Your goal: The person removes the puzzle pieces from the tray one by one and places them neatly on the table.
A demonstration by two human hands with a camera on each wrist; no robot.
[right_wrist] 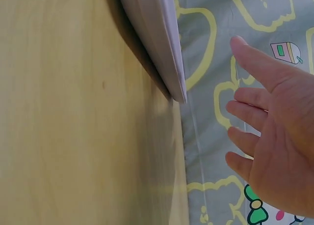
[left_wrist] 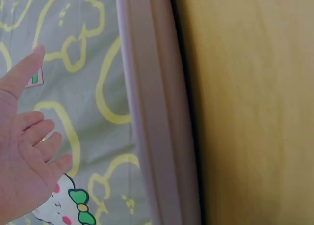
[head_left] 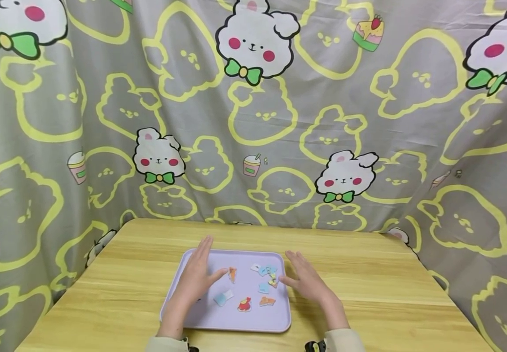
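Observation:
A lilac tray [head_left: 218, 320] lies on the table, with several small flat puzzle-like pieces scattered on it. Among them are an orange piece [head_left: 232, 275], a blue-and-white piece [head_left: 223, 297], a red piece [head_left: 244, 305], an orange-brown piece [head_left: 267, 301] and a light blue piece [head_left: 264, 288]. A cluster of blue and yellow pieces [head_left: 267, 270] is at the tray's right side. My left hand [head_left: 196, 276] hovers over the tray's left part, fingers extended, holding nothing. Beyond the tray's right edge, my right hand [head_left: 308, 281] is spread with an empty palm, as the right wrist view confirms.
The tray stands on a wooden table [head_left: 368, 274]. Behind and on both sides hangs a grey curtain [head_left: 280, 127] printed with yellow outlines and white rabbits. Its lower edge meets the table's far side.

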